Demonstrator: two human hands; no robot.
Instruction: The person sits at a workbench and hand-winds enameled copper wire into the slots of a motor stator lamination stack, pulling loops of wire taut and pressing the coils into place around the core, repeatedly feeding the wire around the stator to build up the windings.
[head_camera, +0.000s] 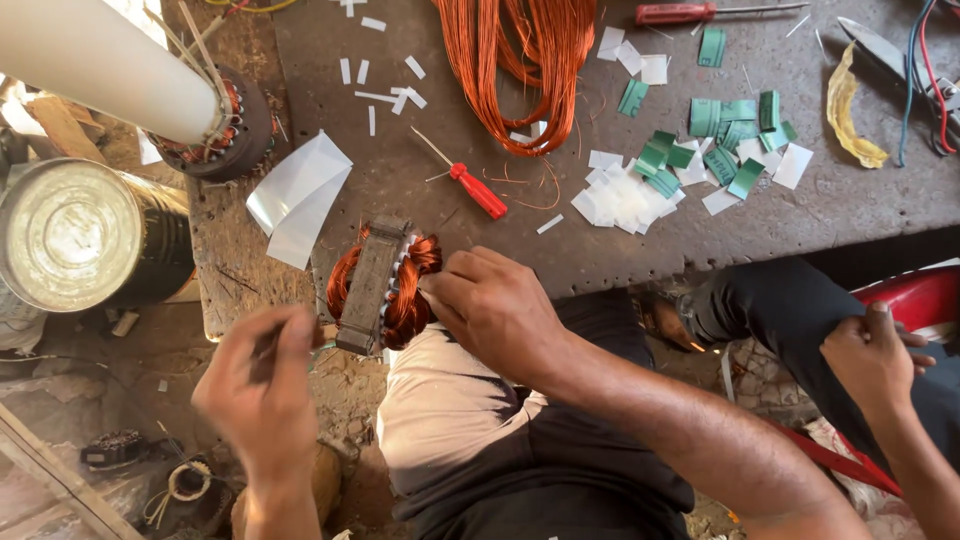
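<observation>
At bench edge: stator core with copper windings, clamped by right hand; left hand blurred, grip indeterminable. Beyond lay green paper slips, white slips, red screwdriver.

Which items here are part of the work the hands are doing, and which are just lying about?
In hand:
- stator core with copper windings, held by right hand
- left hand, blurred, beside it

Lying about:
- red screwdriver
- loose copper wire bundle
- green and white paper slips
- metal can
- another person's hand
</observation>
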